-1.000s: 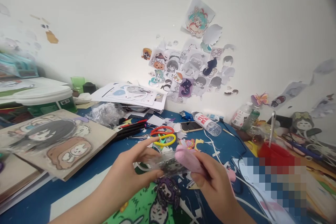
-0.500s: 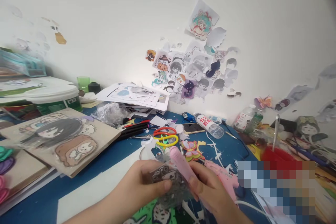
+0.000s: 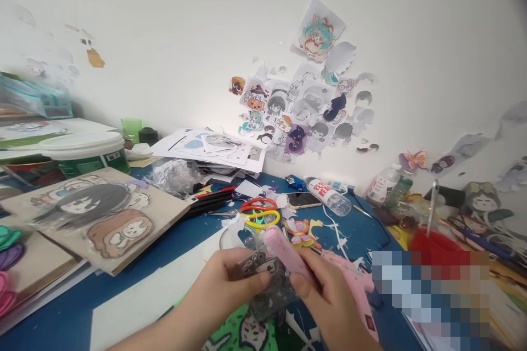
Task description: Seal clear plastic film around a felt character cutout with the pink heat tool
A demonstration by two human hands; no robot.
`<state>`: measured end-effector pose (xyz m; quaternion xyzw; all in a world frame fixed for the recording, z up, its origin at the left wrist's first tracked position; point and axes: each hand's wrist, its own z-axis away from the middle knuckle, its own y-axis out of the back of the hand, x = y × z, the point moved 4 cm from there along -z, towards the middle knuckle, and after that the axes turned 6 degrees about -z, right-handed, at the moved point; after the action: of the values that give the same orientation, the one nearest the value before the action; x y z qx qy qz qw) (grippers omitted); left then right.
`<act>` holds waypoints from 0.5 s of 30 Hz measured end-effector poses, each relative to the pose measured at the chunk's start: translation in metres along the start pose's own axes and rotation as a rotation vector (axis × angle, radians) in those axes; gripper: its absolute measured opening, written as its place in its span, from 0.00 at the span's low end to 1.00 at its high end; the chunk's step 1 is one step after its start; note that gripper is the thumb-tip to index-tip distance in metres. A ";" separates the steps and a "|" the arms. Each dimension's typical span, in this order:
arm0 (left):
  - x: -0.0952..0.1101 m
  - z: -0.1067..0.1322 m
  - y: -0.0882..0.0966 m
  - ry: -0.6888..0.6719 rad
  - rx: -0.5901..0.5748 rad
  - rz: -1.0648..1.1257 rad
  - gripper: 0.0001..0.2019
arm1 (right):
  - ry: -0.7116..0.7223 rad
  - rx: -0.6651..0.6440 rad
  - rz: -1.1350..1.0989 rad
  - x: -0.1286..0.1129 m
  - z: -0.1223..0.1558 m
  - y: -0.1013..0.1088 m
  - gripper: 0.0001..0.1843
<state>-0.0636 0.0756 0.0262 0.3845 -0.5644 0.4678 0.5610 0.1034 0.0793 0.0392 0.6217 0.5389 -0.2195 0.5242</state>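
My left hand (image 3: pixel 224 290) is closed on a small clear-wrapped sticker cutout (image 3: pixel 265 279) with a dark cartoon figure, thumb on its front. My right hand (image 3: pixel 333 304) grips a pink pen-like tool (image 3: pixel 286 252), its tip laid against the cutout's upper right edge. Both hands hover low over the blue desk (image 3: pixel 164 247), just above a green printed sheet (image 3: pixel 230 334). A pink glue gun (image 3: pixel 354 290) lies right beside my right hand.
Red and yellow scissors (image 3: pixel 259 213), a phone (image 3: pixel 303 200) and a plastic bottle (image 3: pixel 329 197) lie further back. A board with cartoon stickers (image 3: pixel 94 216) sits at left, a green tub (image 3: pixel 84 153) behind it. A red cup (image 3: pixel 432 241) stands right. Paper scraps litter the desk.
The cutout and pink tool have come lower and closer to me. My left hand has shifted from holding its edge to pinching it from the front. The view has tilted slightly.
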 end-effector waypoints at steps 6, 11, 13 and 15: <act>-0.004 -0.003 -0.002 -0.007 0.022 0.026 0.15 | 0.271 0.244 0.322 -0.003 0.006 0.000 0.13; 0.004 0.001 -0.002 -0.011 0.018 0.115 0.16 | -0.107 -0.063 -0.137 0.007 -0.006 -0.003 0.18; 0.008 0.003 -0.002 -0.028 0.023 0.146 0.18 | -0.245 -0.234 -0.428 0.009 -0.008 -0.008 0.21; 0.011 0.004 -0.002 -0.037 0.006 0.161 0.18 | -0.346 -0.313 -0.643 0.009 -0.008 -0.012 0.22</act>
<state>-0.0637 0.0726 0.0379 0.3479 -0.6024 0.5059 0.5101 0.0934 0.0887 0.0298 0.2876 0.6367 -0.3891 0.6004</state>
